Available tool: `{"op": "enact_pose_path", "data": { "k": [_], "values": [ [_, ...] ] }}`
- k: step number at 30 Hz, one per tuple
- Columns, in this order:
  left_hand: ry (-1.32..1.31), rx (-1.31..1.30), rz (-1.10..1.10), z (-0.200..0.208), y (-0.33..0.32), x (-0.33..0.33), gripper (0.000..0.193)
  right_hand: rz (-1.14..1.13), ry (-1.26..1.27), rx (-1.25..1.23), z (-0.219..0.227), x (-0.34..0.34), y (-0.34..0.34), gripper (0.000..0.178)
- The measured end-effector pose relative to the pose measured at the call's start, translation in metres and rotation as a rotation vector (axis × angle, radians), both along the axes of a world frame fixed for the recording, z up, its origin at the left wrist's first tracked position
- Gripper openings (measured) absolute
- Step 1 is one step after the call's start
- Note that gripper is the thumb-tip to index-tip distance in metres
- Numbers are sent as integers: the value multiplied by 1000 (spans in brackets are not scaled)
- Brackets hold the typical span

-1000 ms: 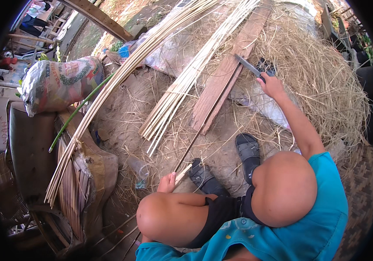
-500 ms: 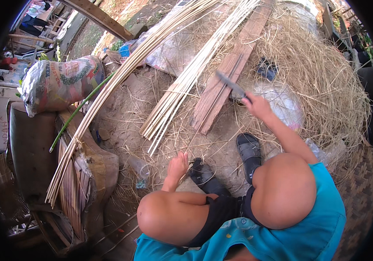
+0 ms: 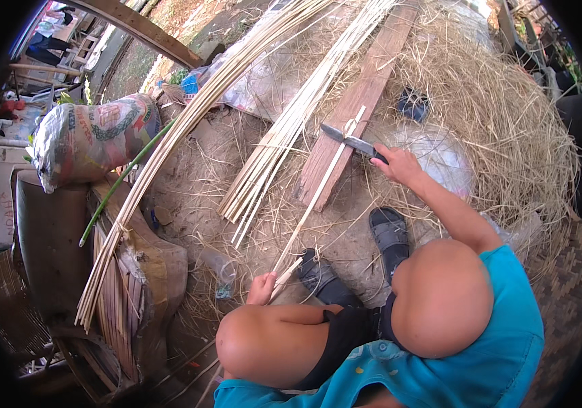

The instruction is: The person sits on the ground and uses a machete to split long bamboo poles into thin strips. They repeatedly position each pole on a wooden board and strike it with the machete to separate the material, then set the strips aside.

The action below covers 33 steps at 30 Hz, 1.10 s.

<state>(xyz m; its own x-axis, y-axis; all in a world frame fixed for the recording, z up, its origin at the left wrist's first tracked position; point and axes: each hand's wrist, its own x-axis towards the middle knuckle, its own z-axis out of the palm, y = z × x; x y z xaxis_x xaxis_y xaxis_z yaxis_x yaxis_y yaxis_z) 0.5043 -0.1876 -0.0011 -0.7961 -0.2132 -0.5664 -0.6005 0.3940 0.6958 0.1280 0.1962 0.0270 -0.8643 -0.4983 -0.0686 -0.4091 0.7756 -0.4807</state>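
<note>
My right hand (image 3: 399,165) is closed round the dark handle of a knife (image 3: 357,143). Its blade lies across a pale bamboo strip (image 3: 321,190), over a brown wooden plank (image 3: 378,71). Beside the blade a thin pale sliver curls up from the strip. Closer to my body, next to my left knee, my left hand (image 3: 261,288) grips the strip's near end, where its split pale tip shows. The left fingers are partly hidden. Left of the plank lies a bundle of pale bamboo strips (image 3: 284,143) on the ground.
A long bundle of strips (image 3: 162,156) rests slantwise over a worn wooden piece (image 3: 162,258), alongside a green stalk (image 3: 124,183). Farther left are a stuffed sack (image 3: 97,136) and a dark panel (image 3: 49,245). A heap of shavings (image 3: 501,115) spreads at the right.
My left hand has drawn back toward me and slightly left. The knife has come down a little, with its blade across the strip. A pale strip and a curled sliver now show on the plank.
</note>
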Motion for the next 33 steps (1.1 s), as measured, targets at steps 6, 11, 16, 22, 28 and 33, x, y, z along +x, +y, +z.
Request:
{"op": "enact_pose_path", "data": {
  "k": [6,11,16,22,28,33],
  "values": [
    [44,82,-22,5,48,-111,47,-91,-67,-87,1,1,-7,41],
    [220,126,0,-2,63,-165,39,309,-64,-21,15,43,-26,41],
    [105,-122,-112,14,67,-128,38,-179,-58,32,0,-43,50,43],
    [350,-375,-80,32,83,-124,28,238,-55,6,11,35,-6,45],
    [363,-428,-118,23,72,-97,29,-426,38,115,16,-92,76,41],
    [221,-282,-77,19,74,-121,42,-155,-99,-133,55,-12,29,42]
  ]
}}
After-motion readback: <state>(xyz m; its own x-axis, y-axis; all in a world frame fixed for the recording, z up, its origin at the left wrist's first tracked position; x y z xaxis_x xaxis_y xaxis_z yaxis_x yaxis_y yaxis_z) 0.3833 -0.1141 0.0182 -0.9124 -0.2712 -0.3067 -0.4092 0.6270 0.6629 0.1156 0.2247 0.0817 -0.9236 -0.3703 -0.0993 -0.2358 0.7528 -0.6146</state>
